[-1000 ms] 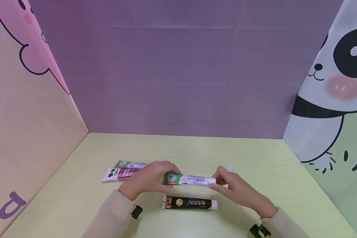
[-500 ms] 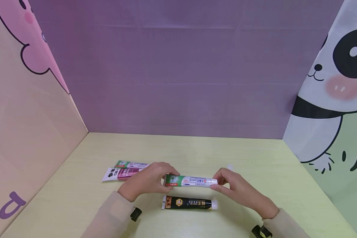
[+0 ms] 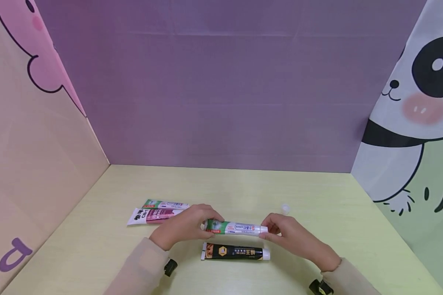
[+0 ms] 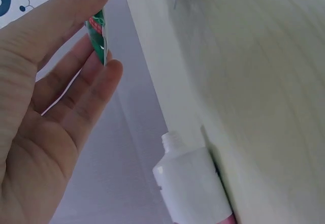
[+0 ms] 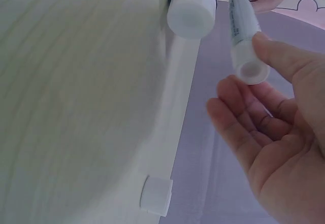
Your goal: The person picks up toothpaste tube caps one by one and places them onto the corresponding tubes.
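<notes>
A green-and-white toothpaste tube (image 3: 236, 228) is held level just above the yellow-green table (image 3: 317, 192). My left hand (image 3: 203, 224) pinches its flat crimped end (image 4: 97, 28) between thumb and fingers. My right hand (image 3: 271, 230) is at the capped end. In the right wrist view the thumb lies on the white cap (image 5: 249, 61), with the fingers curled loosely beneath it. A black toothpaste tube (image 3: 234, 251) with a white cap (image 5: 190, 13) lies on the table right below the held tube.
A pink-and-white tube (image 3: 153, 216) with a bare nozzle (image 4: 172, 142) and another green tube (image 3: 165, 204) lie to the left. A loose white cap (image 3: 285, 209) sits behind my right hand. Purple, pink and panda-print walls enclose the table.
The held tube and both hands have sunk slightly toward the table and the black tube. The grips on the two ends look unchanged.
</notes>
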A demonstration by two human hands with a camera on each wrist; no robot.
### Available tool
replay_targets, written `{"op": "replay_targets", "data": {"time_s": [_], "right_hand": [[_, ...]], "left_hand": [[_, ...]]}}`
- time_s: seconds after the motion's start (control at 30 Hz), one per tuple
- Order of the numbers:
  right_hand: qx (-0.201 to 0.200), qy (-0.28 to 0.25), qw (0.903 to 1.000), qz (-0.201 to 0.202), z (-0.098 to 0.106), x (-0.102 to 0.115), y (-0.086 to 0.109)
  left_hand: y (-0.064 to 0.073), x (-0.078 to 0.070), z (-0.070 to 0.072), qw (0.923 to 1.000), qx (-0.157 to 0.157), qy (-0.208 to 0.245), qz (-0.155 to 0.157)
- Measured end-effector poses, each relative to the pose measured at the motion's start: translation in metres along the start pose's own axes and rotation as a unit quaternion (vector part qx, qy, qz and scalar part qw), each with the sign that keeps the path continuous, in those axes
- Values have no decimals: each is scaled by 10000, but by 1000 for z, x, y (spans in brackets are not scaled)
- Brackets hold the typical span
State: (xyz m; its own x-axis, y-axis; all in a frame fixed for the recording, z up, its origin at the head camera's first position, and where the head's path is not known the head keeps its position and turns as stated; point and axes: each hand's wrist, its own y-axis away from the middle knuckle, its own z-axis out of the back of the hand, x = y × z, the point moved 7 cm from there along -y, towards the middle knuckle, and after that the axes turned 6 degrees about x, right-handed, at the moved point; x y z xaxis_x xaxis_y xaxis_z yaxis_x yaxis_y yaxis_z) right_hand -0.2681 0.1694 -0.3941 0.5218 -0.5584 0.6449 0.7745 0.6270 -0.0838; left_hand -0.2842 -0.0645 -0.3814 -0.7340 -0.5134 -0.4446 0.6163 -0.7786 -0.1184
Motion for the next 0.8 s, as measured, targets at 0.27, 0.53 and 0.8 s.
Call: {"op": "replay_targets", "data": {"time_s": [0.27, 0.53, 0.8], "right_hand": [[184, -57, 9997, -179, -9, -7, -5], [404, 82, 9988, -250, -17, -14, -8], [612, 201, 9973, -345, -22, -13, -8]], "left_hand": [[-2, 6, -12, 9993, 255, 248, 148], [-4, 9, -19, 9980, 433, 292, 363], [-4, 11, -26, 9972, 547, 370, 352]]}}
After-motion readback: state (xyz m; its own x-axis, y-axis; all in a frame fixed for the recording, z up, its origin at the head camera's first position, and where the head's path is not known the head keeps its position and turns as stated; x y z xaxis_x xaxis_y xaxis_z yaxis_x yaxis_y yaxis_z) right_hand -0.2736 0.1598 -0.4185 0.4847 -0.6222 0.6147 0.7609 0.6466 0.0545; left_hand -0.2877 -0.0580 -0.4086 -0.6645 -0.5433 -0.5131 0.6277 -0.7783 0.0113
